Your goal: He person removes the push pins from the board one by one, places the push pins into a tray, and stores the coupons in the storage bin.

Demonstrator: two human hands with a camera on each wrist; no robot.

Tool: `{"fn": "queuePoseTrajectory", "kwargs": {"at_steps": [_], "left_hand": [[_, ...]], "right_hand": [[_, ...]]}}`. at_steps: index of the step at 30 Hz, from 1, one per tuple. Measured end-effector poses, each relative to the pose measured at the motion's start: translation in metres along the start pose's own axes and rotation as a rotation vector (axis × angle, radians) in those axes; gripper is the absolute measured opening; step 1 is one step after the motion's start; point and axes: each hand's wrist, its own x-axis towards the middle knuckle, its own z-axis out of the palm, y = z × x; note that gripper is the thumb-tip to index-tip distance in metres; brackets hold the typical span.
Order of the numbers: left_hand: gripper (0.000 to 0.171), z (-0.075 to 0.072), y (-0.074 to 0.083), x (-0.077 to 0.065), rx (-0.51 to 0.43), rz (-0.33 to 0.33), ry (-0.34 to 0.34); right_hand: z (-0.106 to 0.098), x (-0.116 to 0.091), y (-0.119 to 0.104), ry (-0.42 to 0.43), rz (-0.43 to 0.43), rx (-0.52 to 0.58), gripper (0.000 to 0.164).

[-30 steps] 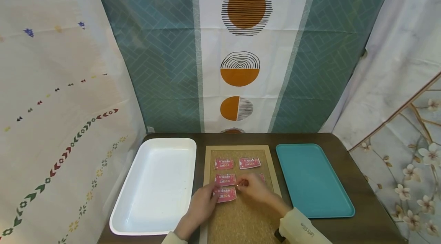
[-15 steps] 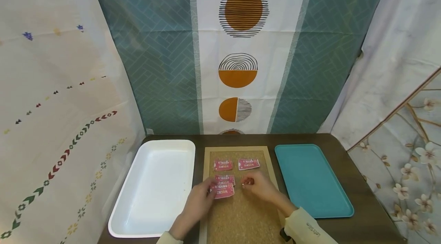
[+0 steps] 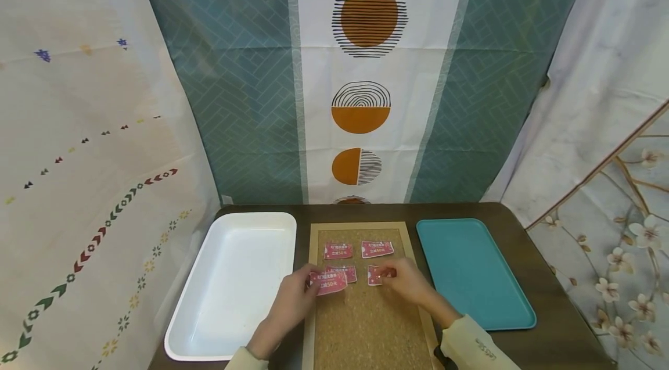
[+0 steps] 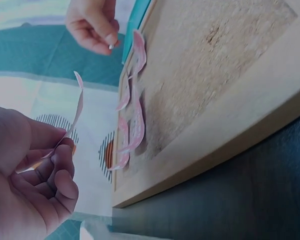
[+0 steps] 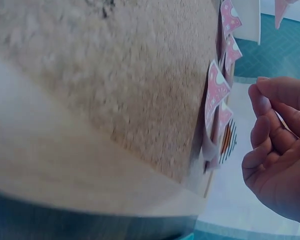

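My left hand (image 3: 292,299) pinches a pink-and-white paper coupon (image 3: 331,283) by its left end, above the cork board (image 3: 366,332). In the left wrist view the coupon is edge-on and slightly curved. My right hand (image 3: 409,283) pinches a tiny pale push pin (image 4: 111,46) between thumb and fingertip; mostly its tip shows. Matching coupons are up on the board: one at upper left (image 3: 338,251), another at upper right (image 3: 377,249). Below them, a left coupon (image 3: 352,274) is partly covered by the held one, and a right coupon (image 3: 373,276) is partly hidden by my right hand.
A white tray (image 3: 230,352) lies left of the board and a teal tray (image 3: 478,277) lies right of it, all on a dark wooden table (image 3: 554,341). The board has a raised pale wooden frame (image 3: 314,242). Patterned cloths hang behind and at both sides.
My left hand has moved left and slightly up with its coupon, uncovering more cork. My right hand has moved right, away from the held coupon, and the lower right coupon shows more.
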Motion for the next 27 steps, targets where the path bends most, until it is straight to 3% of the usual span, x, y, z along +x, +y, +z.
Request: {"fn": "queuePoseTrajectory", "kwargs": {"at_steps": [8,14,22,27], "left_hand": [[0.025,-0.012,-0.005,0.003,0.018,-0.031,0.030],[0.025,-0.015,-0.006,0.003,0.029,-0.032,0.010],[0.025,-0.022,-0.011,0.002,0.094,-0.034,0.100],[0.025,-0.031,-0.018,0.004,0.105,-0.057,0.116]], "right_hand": [[-0.009,-0.001,0.010,0.075,-0.024,-0.047,0.010],[-0.016,-0.007,0.020,0.104,-0.051,-0.025,0.013],[-0.030,-0.015,0.028,0.142,-0.009,-0.030,0.010],[-0.037,-0.020,0.034,0.158,-0.016,-0.056,0.011]]}}
